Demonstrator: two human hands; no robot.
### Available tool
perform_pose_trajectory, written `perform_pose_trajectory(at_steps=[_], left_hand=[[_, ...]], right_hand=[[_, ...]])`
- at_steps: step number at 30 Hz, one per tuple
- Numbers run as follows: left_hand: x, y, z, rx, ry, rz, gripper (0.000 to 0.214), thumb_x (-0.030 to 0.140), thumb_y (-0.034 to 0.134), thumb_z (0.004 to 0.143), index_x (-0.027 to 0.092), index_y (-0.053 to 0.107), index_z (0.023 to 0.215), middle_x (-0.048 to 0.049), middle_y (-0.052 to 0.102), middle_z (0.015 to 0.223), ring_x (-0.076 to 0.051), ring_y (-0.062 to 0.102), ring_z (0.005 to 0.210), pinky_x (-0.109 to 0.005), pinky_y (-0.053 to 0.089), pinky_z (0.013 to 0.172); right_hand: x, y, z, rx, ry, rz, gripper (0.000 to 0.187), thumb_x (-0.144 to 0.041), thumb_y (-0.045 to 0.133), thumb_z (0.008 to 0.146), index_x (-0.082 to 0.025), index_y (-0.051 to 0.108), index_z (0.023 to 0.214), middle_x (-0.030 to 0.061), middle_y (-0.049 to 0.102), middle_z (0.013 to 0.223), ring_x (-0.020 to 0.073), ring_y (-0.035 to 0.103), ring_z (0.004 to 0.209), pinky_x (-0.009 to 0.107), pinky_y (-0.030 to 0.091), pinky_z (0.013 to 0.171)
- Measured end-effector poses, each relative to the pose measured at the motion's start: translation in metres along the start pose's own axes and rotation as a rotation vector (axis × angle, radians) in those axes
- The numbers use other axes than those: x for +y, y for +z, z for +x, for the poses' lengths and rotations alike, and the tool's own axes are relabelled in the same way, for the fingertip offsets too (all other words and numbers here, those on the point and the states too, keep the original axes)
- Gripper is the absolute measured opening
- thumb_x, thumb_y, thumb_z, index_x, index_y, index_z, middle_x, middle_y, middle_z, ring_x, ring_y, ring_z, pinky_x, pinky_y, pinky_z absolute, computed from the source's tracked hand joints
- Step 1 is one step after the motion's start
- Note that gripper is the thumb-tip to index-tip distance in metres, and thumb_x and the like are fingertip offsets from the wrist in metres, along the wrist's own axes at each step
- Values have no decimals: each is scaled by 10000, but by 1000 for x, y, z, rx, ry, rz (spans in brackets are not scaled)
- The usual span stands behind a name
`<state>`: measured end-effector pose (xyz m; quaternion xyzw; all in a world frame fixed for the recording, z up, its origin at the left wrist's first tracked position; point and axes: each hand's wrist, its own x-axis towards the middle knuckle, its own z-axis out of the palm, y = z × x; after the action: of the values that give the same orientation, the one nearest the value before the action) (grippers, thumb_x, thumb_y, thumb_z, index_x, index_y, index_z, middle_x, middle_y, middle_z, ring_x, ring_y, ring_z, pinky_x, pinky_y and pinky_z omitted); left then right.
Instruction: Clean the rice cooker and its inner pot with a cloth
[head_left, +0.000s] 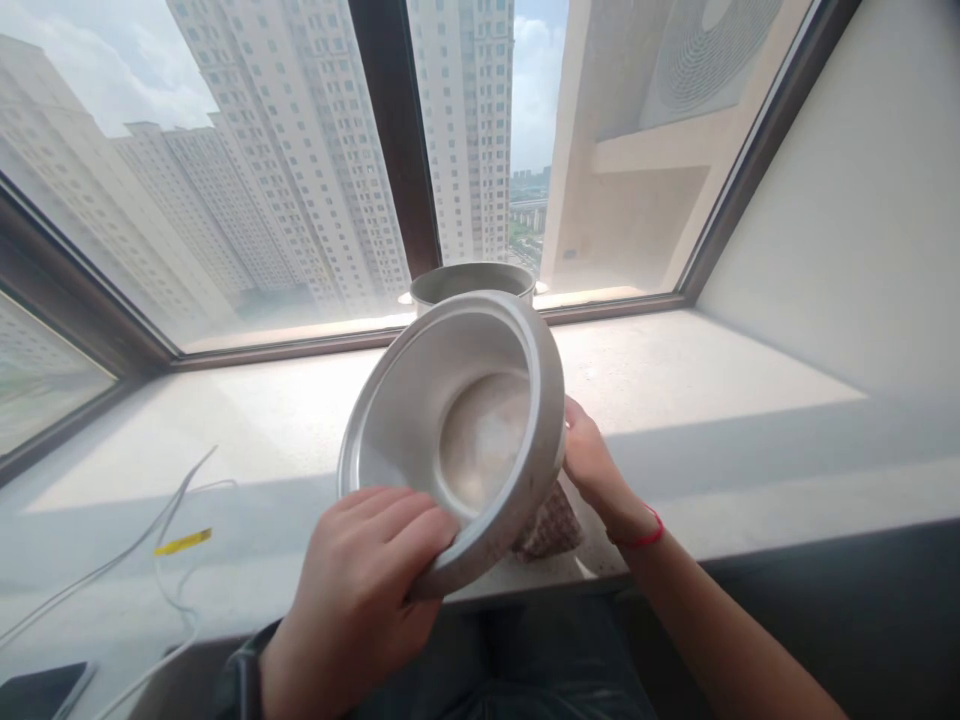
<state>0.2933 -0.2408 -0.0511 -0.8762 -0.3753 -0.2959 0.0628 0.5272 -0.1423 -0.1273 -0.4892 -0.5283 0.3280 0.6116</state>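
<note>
Head view: both hands tilted a metal bowl (457,430) above the windowsill (712,380).
Left hand (352,600) clenched its near rim; right hand (596,465) gripped the far edge, steadying it, apparently to show its inside.

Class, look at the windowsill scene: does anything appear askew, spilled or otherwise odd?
The metal bowl is tipped steeply on edge, held by the left hand and right hand; its bottom looks cloudy. Nothing appears spilled.

Metal bowl (457,430): round, silver, brushed finish, wide rolled rim, flat circular base with a whitish film or glare on the inside. Tilted steeply, opening facing the camera, held in the air above the front edge of the windowsill. Gripped at the lower-left rim and the right rim. Just in front of a second metal pot.
</note>
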Motion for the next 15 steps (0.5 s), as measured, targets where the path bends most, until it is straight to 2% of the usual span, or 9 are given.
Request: perform_pose_trajectory(at_steps=[2,3,6,8,10,12,13,15], left_hand=[[-5,1,2,-113,57,106,207,16,488,759,218,527,727,10,562,628,-184,495,566,-330,316,545],[-7,2,3,-164,87,148,220,5,477,739,221,515,721,13,561,629,-190,490,562,-338,311,546],[-7,11,10,-269,179,211,238,-11,484,727,227,487,713,25,558,638,-202,485,561,-357,316,549],[-5,19,16,-296,232,215,235,-1,502,762,229,486,717,30,553,638,-204,486,562,-361,325,543],[-2,26,23,-284,282,219,235,23,514,824,223,488,703,32,546,618,-198,489,555,-364,366,561],[-1,29,28,-204,328,216,211,60,520,896,214,552,754,33,615,676,-189,554,616,-399,463,717],[-1,28,29,-142,339,210,171,86,531,926,215,605,842,27,680,780,-192,611,710,-439,473,856],[-6,21,28,-18,312,186,175,172,588,955,242,640,1106,-5,726,1105,-220,657,995,-529,361,1090]], right_hand=[[-9,-15,8,103,79,91,336,-480,621,839,-205,673,1024,63,676,1029,197,630,952,323,535,798],[-16,-22,12,104,131,162,347,-504,610,847,-204,665,1014,51,667,969,176,632,869,288,533,720],[-39,-40,19,-77,310,304,395,-550,683,790,-204,624,973,6,628,775,124,578,607,218,464,500],[-49,-46,19,-104,415,277,425,-462,802,688,-211,588,957,-10,635,729,115,570,552,196,439,451],[-51,-50,18,-89,483,270,454,-307,854,594,-210,571,934,-9,659,740,129,611,581,196,476,474],[-48,-57,15,-94,520,333,426,-203,823,543,-198,582,894,-5,668,747,141,638,605,208,521,510],[-47,-63,13,-92,531,372,397,-178,797,535,-191,595,876,-4,668,744,140,641,601,212,535,520],[-43,-83,10,-7,550,419,360,-164,757,535,-191,631,870,-1,664,726,139,634,562,219,544,500]])
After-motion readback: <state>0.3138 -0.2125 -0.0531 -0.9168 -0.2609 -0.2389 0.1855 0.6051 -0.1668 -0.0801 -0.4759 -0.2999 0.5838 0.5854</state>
